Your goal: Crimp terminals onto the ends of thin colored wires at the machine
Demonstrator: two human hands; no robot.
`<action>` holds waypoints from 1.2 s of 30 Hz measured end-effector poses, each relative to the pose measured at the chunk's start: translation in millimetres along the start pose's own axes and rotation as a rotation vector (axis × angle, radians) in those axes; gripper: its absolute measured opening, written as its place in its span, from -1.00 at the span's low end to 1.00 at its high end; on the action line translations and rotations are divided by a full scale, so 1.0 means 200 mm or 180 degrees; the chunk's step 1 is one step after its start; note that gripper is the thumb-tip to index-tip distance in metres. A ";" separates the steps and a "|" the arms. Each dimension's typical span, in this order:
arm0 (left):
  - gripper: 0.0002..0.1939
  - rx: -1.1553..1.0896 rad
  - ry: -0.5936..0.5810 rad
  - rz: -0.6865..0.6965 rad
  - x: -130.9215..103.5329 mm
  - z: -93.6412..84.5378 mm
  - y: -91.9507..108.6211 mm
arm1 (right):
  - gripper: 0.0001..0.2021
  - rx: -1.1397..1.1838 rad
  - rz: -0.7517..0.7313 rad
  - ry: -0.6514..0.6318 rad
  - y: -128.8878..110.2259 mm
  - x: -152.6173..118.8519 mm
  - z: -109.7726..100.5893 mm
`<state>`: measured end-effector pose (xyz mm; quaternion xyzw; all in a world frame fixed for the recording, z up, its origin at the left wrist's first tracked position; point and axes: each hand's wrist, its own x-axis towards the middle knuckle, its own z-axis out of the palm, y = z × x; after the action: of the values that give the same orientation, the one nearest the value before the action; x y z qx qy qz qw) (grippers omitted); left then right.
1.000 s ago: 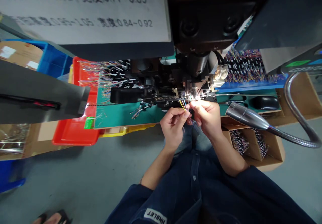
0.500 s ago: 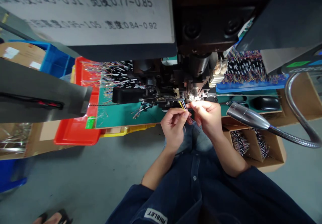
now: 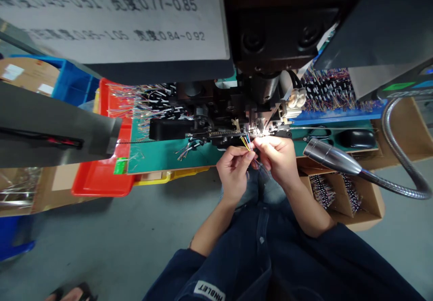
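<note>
My left hand (image 3: 233, 172) is closed, thumb and fingertips pinching a bundle of thin coloured wires (image 3: 246, 143). Yellow, white and blue wire ends fan upward from this pinch toward the machine. My right hand (image 3: 279, 159) is closed beside it, its thumb and forefinger pinched on a wire right under the lit working point of the crimping machine (image 3: 260, 127). The wire itself is mostly hidden by the fingers. Darker strands of the bundle hang down between both hands.
A lamp on a flexible neck (image 3: 333, 156) reaches in from the right. Wire bundles lie in a red tray (image 3: 101, 179) and a blue tray (image 3: 338, 117). A divided cardboard box (image 3: 368, 222) holds more. A green mat (image 3: 155, 159) covers the bench; metal terminal strip crosses it.
Both hands stay almost in place at the machine; the right fingertips shift very slightly. The whole view drifts a little, and a part near the machine's press has moved.
</note>
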<state>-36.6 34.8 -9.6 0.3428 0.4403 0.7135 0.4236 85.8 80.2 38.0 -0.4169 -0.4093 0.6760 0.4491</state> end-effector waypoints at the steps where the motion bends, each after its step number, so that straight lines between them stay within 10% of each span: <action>1: -0.74 0.0000 0.0017 0.0002 0.00 0.00 0.00 | -0.63 0.0055 0.0007 -0.0011 0.01 0.00 0.00; 36: -0.79 0.0051 0.0118 0.0218 0.02 0.02 0.02 | -0.59 -0.0161 -0.0039 0.0264 0.01 0.01 0.02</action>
<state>-36.2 37.8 -5.0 0.3478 0.4418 0.7303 0.3880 80.7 80.2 37.0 -0.4533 -0.4098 0.6448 0.4591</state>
